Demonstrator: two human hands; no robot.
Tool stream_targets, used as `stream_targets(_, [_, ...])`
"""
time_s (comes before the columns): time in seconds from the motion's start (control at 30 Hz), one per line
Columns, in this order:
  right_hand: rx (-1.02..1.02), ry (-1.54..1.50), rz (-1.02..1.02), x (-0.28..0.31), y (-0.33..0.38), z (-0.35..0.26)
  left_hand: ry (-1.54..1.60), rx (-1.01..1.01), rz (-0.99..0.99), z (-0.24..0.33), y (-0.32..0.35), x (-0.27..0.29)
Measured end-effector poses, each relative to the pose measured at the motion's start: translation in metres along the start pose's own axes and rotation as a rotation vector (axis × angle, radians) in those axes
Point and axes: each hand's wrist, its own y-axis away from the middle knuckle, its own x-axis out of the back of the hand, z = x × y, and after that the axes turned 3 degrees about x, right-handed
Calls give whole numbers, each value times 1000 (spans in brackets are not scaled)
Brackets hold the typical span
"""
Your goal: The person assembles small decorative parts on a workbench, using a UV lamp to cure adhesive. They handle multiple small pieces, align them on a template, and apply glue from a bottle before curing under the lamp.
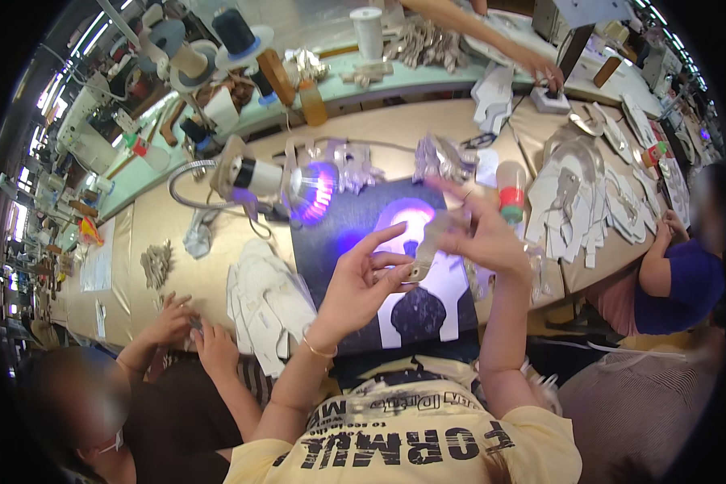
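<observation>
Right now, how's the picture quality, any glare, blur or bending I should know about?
Head view: the violet lamp blooms and throws a bright glare patch on the dark mat; the left hand and right hand with the small pale piece look slightly smeared; the table edge bends toward the black fisheye rim.

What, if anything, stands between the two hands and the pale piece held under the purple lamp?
Nothing visible does. The left hand and the right hand both already touch the pale piece, holding it up above the dark mat. The lamp is off to the left, apart from them.
</observation>
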Motion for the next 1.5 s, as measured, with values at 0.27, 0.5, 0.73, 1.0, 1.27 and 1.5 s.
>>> stream_targets(0.27, [221, -3, -256, -7, -34, 22, -376, -406, 320, -8, -17, 6])
stream_targets(0.5, [244, -336, 236, 61, -63, 20, -655, -469, 490, -55, -63, 28])
stream_targets(0.73, [320, -547, 647, 160, -141, 20, -790, -454, 655, -101, -105, 86])
stream_targets(1.0, [268, -664, 711, 169, -155, 47, -983, -601, 564, -113, -102, 82])
stream_targets(1.27, [210, -739, 714, 156, -138, 56, -1031, -583, 557, -112, -101, 84])
stream_targets(1.5, [249, -757, 707, 169, -125, 62, -1090, -546, 580, -112, -101, 86])
